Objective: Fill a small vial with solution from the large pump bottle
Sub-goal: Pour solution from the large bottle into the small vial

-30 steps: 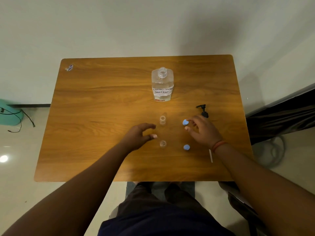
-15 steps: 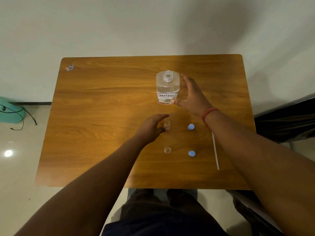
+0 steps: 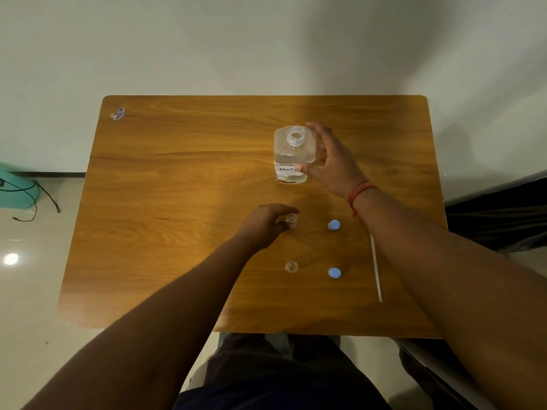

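Note:
A large clear bottle (image 3: 291,153) with a handwritten label stands uncapped on the far middle of the wooden table (image 3: 177,202). My right hand (image 3: 331,161) wraps its right side, thumb on the label and fingers behind it. My left hand (image 3: 263,224) pinches a small clear vial (image 3: 291,219) that stands open on the table in front of the bottle. A second open vial (image 3: 291,266) stands nearer me, untouched. Two blue caps (image 3: 334,224) (image 3: 334,273) lie to the right of the vials.
A thin white tube (image 3: 376,267) lies along the table's right side, partly under my right forearm. A small wrapper (image 3: 117,113) sits at the far left corner. A teal object with cables (image 3: 17,189) stands on the floor at left. The pump head is hidden.
My right hand left the caps, reached to the bottle and closed around its side. My left hand moved forward from near the close vial and took hold of the far vial.

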The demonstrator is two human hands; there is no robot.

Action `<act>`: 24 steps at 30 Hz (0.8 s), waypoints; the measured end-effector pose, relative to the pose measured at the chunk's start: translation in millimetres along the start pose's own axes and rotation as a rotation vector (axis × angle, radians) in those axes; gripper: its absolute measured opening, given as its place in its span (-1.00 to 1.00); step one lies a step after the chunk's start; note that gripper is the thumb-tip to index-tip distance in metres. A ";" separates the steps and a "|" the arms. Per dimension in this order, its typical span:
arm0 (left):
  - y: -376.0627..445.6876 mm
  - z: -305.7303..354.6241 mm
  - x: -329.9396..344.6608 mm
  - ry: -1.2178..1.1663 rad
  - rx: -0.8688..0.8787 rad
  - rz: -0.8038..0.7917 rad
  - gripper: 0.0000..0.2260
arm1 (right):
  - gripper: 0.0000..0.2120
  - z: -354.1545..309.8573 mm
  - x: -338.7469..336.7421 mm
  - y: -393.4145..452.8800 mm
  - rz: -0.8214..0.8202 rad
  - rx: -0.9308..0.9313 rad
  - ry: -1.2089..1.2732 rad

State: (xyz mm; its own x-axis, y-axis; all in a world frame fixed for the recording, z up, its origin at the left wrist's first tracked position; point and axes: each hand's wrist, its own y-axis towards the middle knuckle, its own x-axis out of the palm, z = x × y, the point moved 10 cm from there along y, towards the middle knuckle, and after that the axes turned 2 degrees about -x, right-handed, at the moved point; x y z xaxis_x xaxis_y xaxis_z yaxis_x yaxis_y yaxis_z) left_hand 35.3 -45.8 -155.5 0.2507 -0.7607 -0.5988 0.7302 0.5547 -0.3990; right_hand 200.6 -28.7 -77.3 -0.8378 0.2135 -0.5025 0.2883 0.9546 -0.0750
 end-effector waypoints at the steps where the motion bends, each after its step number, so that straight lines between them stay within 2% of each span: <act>1: 0.1 0.0 0.1 -0.002 0.001 -0.001 -0.62 | -0.26 0.1 0.3 1.2 -0.003 0.003 0.009; 7: -2.7 -3.0 -5.0 -0.059 -0.002 0.014 -0.64 | -0.34 -0.4 -0.2 8.6 -0.026 0.000 0.031; 13: -5.9 -6.1 -30.6 -0.113 -0.021 0.055 -0.69 | -0.32 -0.9 -8.0 8.8 -0.014 -0.004 0.036; 20: -7.1 16.5 -95.6 -0.154 0.018 0.145 -0.81 | -0.37 -23.5 -43.6 7.9 0.020 -0.047 0.040; 24: -6.9 57.0 -148.4 -0.178 0.085 0.177 -0.82 | -0.38 -59.3 -79.9 10.4 0.062 -0.104 0.008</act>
State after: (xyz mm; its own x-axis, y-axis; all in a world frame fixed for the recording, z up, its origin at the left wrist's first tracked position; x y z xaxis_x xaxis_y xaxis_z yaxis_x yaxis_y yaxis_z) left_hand 29.3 44.1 -24.2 0.4817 -0.7059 -0.5193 0.7139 0.6598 -0.2348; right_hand 243.0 -23.5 13.2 -0.8239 0.2737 -0.4963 0.2898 0.9560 0.0461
